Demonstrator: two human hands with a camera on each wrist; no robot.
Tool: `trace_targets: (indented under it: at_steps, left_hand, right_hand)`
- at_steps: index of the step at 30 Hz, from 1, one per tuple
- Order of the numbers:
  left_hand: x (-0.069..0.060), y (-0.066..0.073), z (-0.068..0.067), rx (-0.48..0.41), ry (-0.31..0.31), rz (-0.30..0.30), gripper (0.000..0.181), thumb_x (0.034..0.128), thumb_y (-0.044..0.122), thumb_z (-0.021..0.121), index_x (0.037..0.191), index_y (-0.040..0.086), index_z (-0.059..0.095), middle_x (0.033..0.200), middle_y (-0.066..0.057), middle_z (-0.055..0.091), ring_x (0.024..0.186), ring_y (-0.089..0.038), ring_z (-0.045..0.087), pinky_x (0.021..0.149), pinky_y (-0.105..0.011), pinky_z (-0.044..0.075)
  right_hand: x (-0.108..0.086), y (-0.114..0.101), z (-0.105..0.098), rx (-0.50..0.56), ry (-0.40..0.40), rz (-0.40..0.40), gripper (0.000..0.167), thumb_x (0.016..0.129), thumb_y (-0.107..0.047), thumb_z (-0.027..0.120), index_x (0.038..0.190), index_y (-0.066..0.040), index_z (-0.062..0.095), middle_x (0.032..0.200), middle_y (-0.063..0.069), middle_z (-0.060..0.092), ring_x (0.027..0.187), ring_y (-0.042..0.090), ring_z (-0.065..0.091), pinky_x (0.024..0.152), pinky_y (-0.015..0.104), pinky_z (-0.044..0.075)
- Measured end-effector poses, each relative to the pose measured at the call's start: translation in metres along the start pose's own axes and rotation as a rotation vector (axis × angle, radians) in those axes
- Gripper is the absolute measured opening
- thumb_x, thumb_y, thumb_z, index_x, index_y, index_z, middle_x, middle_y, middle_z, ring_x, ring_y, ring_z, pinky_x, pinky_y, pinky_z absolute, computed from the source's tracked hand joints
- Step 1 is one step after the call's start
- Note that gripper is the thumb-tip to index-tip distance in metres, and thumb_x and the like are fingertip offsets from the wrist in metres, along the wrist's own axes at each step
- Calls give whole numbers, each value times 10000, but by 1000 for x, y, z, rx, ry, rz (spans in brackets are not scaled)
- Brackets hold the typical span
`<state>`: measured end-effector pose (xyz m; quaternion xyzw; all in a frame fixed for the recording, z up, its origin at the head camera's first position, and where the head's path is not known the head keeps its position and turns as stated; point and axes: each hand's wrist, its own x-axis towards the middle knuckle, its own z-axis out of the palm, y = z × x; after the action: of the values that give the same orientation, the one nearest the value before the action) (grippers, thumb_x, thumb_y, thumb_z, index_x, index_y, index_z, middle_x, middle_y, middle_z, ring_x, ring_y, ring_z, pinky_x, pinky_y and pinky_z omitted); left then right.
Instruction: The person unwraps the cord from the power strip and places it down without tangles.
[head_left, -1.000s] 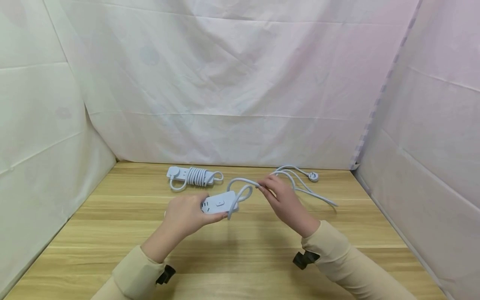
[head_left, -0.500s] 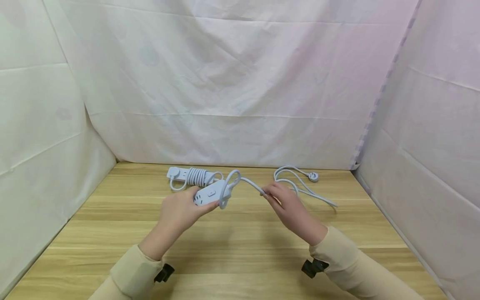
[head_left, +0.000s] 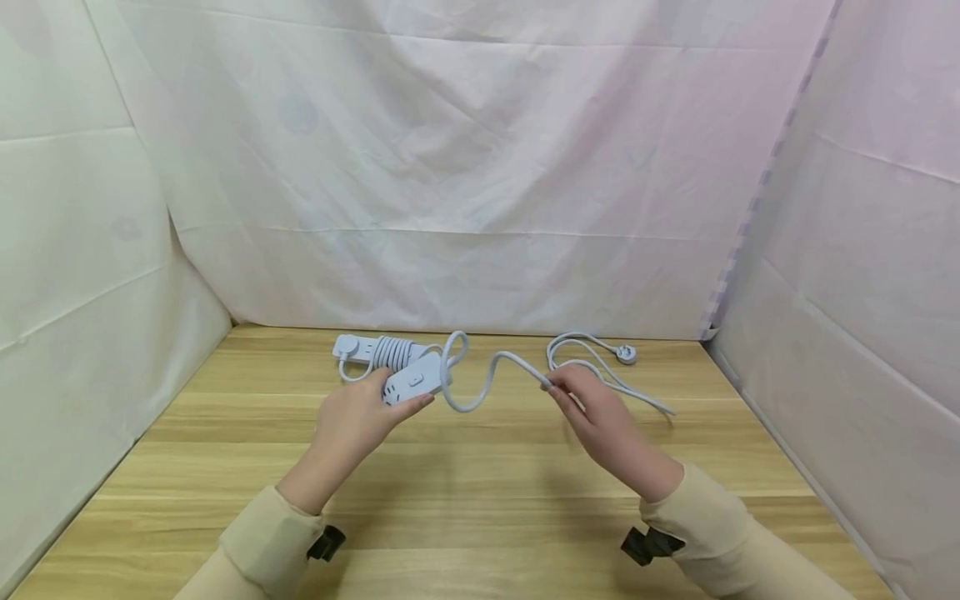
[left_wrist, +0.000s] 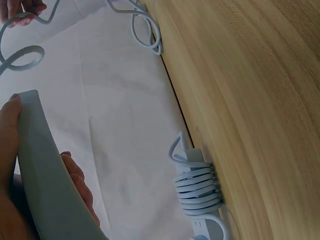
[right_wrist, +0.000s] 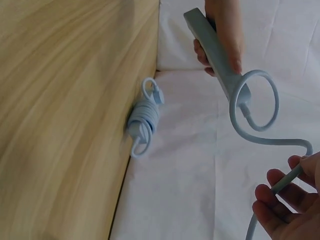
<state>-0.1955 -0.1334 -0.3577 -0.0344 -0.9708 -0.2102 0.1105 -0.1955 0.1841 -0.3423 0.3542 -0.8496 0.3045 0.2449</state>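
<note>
Head view: we see the right hand (head_left: 600,417) pinching the cord (head_left: 462,408) farther right than a second ago; the left hand (head_left: 352,421) grips the power strip (head_left: 415,379) (just left of frame centre), so the cord's slack seems to be spreading.

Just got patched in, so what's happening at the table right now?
A person's left hand grips a white power strip above the table, while the right hand pinches its cord, which curls in a loose loop between the hands. Farther back, a second power strip lies on the table with its cord wound around it. A plug rests beside loose cord toward the right.
</note>
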Motion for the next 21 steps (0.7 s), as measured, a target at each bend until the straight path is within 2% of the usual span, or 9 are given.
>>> trace_targets:
  at_steps: [6, 10, 14, 16, 18, 21]
  left_hand:
    - [3, -3, 3, -5, -31, 8, 814, 771, 780, 562, 1131, 51, 615, 685, -17, 519, 561, -185, 480, 468, -327, 349]
    - [5, -1, 5, 5, -37, 36, 764, 781, 744, 595, 1105, 52, 614, 721, -12, 546, 576, -178, 487, 475, -326, 363]
    - [7, 1, 9, 16, -30, 87, 591, 782, 587, 705, 1055, 72, 602, 729, 1, 560, 581, -165, 491, 488, -328, 378]
    - [8, 1, 11, 8, -30, 114, 552, 768, 511, 741, 1079, 78, 597, 739, 3, 576, 578, -156, 492, 492, -328, 383]
    - [9, 2, 15, -7, -43, 133, 549, 752, 446, 763, 1123, 82, 588, 757, 0, 593, 581, -151, 494, 500, -328, 388]
    - [12, 4, 20, -53, -99, 130, 609, 732, 354, 784, 1226, 82, 554, 790, -12, 611, 593, -155, 510, 509, -328, 400]
  right_hand:
    - [1, 0, -18, 23, -18, 129, 102, 999, -31, 516, 1053, -65, 596, 1010, 6, 644, 920, 178, 625, 724, 386, 511]
    - [1, 5, -28, 10, -1, 170, 115, 1010, -47, 502, 1075, -56, 597, 1031, 37, 675, 962, 225, 639, 755, 423, 513]
    - [-1, 13, -37, 0, 19, 189, 133, 1009, -38, 498, 1086, -25, 605, 1055, 72, 694, 1015, 264, 638, 810, 461, 492]
    - [-2, 17, -42, 12, 15, 220, 151, 1017, -50, 489, 1103, -14, 608, 1073, 96, 695, 1033, 279, 639, 835, 462, 491]
    - [-5, 22, -46, 35, 12, 256, 172, 1025, -63, 475, 1115, -4, 608, 1085, 120, 690, 1040, 296, 642, 861, 453, 490]
    - [-9, 29, -50, 71, 7, 304, 198, 1033, -67, 454, 1124, 22, 605, 1086, 154, 683, 1028, 326, 651, 878, 435, 488]
